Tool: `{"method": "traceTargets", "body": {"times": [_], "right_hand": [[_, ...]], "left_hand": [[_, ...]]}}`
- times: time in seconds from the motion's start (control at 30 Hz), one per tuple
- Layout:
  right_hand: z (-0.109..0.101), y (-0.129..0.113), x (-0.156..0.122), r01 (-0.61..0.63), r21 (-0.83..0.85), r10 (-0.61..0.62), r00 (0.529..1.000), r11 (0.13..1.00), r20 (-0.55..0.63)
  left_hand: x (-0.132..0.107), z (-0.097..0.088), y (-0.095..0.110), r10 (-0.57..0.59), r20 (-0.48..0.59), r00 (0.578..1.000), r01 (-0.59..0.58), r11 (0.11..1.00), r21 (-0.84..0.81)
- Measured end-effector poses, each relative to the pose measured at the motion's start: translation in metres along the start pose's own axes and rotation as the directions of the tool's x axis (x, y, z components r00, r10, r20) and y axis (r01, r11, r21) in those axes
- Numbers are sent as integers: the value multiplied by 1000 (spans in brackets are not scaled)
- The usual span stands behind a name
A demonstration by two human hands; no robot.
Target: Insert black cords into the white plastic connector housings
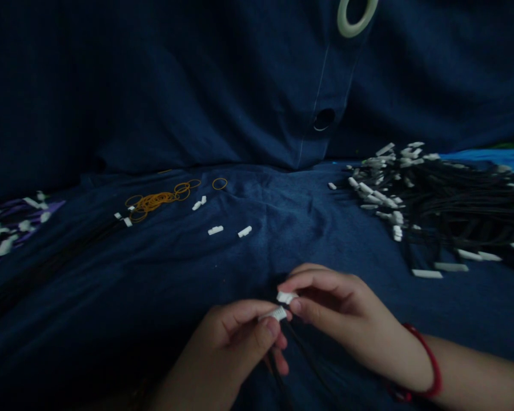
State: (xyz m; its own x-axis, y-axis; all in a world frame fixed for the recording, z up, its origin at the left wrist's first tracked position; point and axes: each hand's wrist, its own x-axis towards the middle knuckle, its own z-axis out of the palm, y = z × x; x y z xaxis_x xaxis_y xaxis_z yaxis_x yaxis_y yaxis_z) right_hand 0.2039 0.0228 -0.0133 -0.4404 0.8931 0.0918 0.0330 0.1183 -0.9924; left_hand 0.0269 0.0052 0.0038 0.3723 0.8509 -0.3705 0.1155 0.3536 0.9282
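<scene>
Near the bottom centre, my left hand is closed, its thumb and fingers pinching a white plastic connector with black wire running down below it. Just right of it my right hand pinches a smaller white connector piece between thumb and index finger. The two white pieces are close together; whether they touch I cannot tell. A black cable trails down between the hands toward the bottom edge. The far ends of the wires are out of view.
Dark blue cloth covers the surface and hangs behind. Orange rubber bands and several loose white connectors lie ahead. At right is a heap of black cables with white ends; more white-ended cables lie far left.
</scene>
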Motion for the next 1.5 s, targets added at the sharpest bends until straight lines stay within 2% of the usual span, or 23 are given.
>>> {"method": "traceTargets", "body": {"times": [0.1,0.2,0.37,0.57,0.73,0.97,1.17,1.23,1.3,1.33,1.4,1.5], "right_hand": [[-2,-7,-4,97,-200,-99,995,975,-2],[-2,-11,-7,197,-351,-185,980,916,67],[1,-12,-9,230,-359,-207,973,905,101],[1,-12,-9,237,-351,-217,971,906,96],[0,-9,-13,240,-367,-231,971,899,69],[0,-5,-11,269,-341,-240,963,901,126],[2,-9,-11,299,-365,-273,954,882,121],[4,-12,-14,224,-366,-229,973,903,30],[7,-16,-17,47,-319,-72,995,947,-68],[9,-19,-18,-58,-285,37,996,957,-77],[13,-24,-19,-229,-227,233,972,947,-10],[17,-29,-18,-339,-165,358,927,926,107]], "left_hand": [[0,1,2,-51,20,999,52,997,-52],[2,1,2,-82,46,996,86,992,-93],[2,2,2,-121,56,991,127,983,-131],[3,3,0,-93,57,994,100,986,-133],[3,1,-6,-71,42,997,78,974,-211],[3,-1,-5,-72,7,997,70,945,-320],[2,1,-3,-10,9,1000,12,936,-352],[2,1,-3,-10,-17,1000,3,930,-367],[2,0,-3,-9,-34,999,-5,926,-378],[1,0,-4,-4,-38,999,-11,925,-380],[0,-1,-4,12,-44,999,-28,923,-385],[-1,-1,-4,37,-44,998,-51,923,-381]]}}
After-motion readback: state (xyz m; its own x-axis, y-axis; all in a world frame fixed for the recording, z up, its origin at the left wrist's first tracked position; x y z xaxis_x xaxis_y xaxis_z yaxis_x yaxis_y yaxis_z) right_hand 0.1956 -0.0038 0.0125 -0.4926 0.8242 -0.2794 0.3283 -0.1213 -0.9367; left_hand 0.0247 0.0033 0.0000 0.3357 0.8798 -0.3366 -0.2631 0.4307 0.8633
